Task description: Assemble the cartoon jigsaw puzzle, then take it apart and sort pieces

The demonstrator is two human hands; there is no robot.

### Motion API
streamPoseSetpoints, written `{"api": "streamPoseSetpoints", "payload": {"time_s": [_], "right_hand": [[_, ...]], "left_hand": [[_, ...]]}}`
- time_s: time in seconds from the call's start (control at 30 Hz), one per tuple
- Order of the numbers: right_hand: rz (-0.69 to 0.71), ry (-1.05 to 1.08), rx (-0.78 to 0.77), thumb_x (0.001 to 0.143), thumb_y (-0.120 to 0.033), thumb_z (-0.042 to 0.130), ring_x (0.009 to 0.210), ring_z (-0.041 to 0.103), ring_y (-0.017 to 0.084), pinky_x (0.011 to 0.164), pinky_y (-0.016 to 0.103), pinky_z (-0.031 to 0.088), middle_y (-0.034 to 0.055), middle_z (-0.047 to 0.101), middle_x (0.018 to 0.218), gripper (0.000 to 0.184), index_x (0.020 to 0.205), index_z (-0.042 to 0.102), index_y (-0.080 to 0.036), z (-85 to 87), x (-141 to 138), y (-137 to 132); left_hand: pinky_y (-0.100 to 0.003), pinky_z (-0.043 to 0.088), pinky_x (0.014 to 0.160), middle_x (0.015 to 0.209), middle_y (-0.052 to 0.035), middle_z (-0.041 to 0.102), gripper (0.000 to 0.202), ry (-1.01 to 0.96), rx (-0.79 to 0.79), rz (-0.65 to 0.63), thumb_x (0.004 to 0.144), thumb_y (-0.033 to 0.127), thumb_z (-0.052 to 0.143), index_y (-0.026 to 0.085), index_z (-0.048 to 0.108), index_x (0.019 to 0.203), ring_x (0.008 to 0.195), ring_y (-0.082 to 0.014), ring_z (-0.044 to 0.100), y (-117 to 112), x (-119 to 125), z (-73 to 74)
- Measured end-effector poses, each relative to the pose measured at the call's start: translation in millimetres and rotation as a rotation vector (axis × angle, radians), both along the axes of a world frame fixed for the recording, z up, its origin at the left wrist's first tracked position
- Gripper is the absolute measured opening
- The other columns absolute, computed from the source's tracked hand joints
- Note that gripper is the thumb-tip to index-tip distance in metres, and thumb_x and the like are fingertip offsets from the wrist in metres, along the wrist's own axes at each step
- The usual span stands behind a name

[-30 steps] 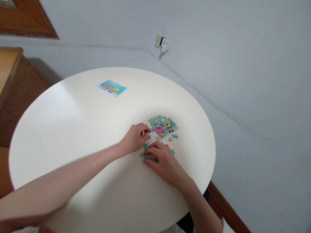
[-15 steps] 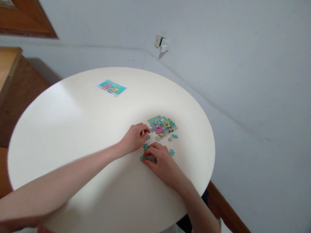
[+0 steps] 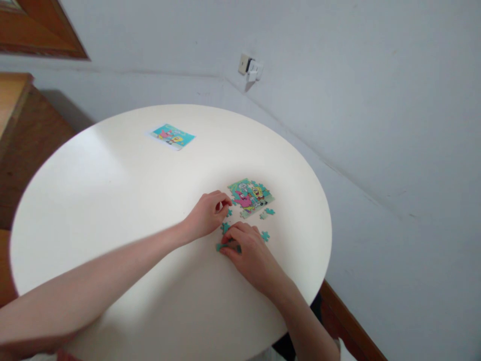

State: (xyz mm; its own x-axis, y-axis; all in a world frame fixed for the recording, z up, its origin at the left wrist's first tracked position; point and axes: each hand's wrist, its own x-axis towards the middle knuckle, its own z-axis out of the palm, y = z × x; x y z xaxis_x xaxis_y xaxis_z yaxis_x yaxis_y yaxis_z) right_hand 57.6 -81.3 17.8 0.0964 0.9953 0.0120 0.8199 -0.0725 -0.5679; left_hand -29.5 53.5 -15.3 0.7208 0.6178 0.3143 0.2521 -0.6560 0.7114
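A partly joined jigsaw puzzle (image 3: 244, 200) with cartoon characters lies on the round white table (image 3: 150, 190). At its left edge is my left hand (image 3: 208, 213), thumb and fingers closed in a pinch; what they hold, if anything, cannot be made out. My right hand (image 3: 251, 248) is nearer to me, below the puzzle, with thumb and forefinger closed on a teal puzzle piece (image 3: 219, 247). Loose pieces lie around: a teal piece (image 3: 225, 228) beside my right fingers, another piece (image 3: 266, 235) right of that hand, and a pale-and-teal piece (image 3: 267, 213) below the puzzle's right corner.
A printed picture card (image 3: 173, 137) with the same characters lies toward the table's far side. Behind the table a white wall carries a socket with a plug adapter (image 3: 254, 70). Wooden furniture (image 3: 15, 105) stands at the left.
Both hands stay in nearly the same place and the same pinched pose. The view has shifted very slightly; no piece has visibly moved.
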Motion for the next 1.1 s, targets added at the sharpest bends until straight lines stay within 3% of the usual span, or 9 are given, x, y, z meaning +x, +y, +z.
{"api": "streamPoseSetpoints", "payload": {"time_s": [0.2, 0.37, 0.6, 0.83, 1.1], "right_hand": [[0.033, 0.068, 0.046, 0.079, -0.01, 0.058, 0.073, 0.056, 0.014, 0.075, 0.031, 0.04, 0.0002, 0.063, 0.075, 0.01, 0.075, 0.059, -0.02, 1.5, 2, -1], [-0.092, 0.222, 0.212, 0.081, -0.014, 0.051, 0.07, 0.056, 0.012, 0.069, 0.027, 0.043, -0.0003, 0.063, 0.078, 0.025, 0.101, 0.062, -0.022, 9.2, 33, 13], [-0.164, 0.4, 0.172, 0.076, -0.023, 0.055, 0.08, 0.063, 0.017, 0.069, 0.03, 0.046, 0.0028, 0.071, 0.089, 0.018, 0.085, 0.07, -0.021, 6.9, 73, 33], [-0.191, 0.527, 0.162, 0.071, -0.028, 0.062, 0.075, 0.067, 0.018, 0.068, 0.03, 0.05, 0.0042, 0.073, 0.084, 0.018, 0.083, 0.071, -0.02, -2.5, 76, 36], [-0.195, 0.425, 0.13, 0.071, -0.026, 0.06, 0.069, 0.066, 0.017, 0.064, 0.028, 0.05, 0.003, 0.073, 0.076, 0.016, 0.081, 0.071, -0.019, 3.1, 74, 34]], "left_hand": [[-0.022, 0.039, 0.056, 0.069, 0.001, 0.058, 0.016, -0.014, -0.017, -0.006, 0.073, 0.005, 0.05, 0.015, 0.062, 0.076, 0.056, -0.008, 0.047, 0, 0, 1.1], [-0.021, 0.037, 0.054, 0.066, 0.0014, 0.056, 0.015, -0.022, -0.033, -0.008, 0.074, 0.006, 0.05, 0.015, 0.062, 0.077, 0.054, -0.0078, 0.046, 0, 0, 2.3], [-0.021, 0.037, 0.053, 0.066, 0.0011, 0.056, 0.016, -0.024, -0.041, -0.014, 0.073, 0.004, 0.05, 0.014, 0.062, 0.076, 0.054, -0.0077, 0.045, 0, -1, 2.8], [-0.02, 0.036, 0.052, 0.065, 0.0015, 0.056, 0.016, -0.033, -0.033, -0.006, 0.072, 0.004, 0.05, 0.015, 0.062, 0.075, 0.053, -0.0072, 0.045, 0, 0, 2.4], [-0.02, 0.036, 0.053, 0.066, 0.0009, 0.057, 0.016, -0.035, -0.035, -0.015, 0.073, 0.004, 0.05, 0.014, 0.062, 0.075, 0.053, -0.0072, 0.045, 0, 0, 1.6]]}}
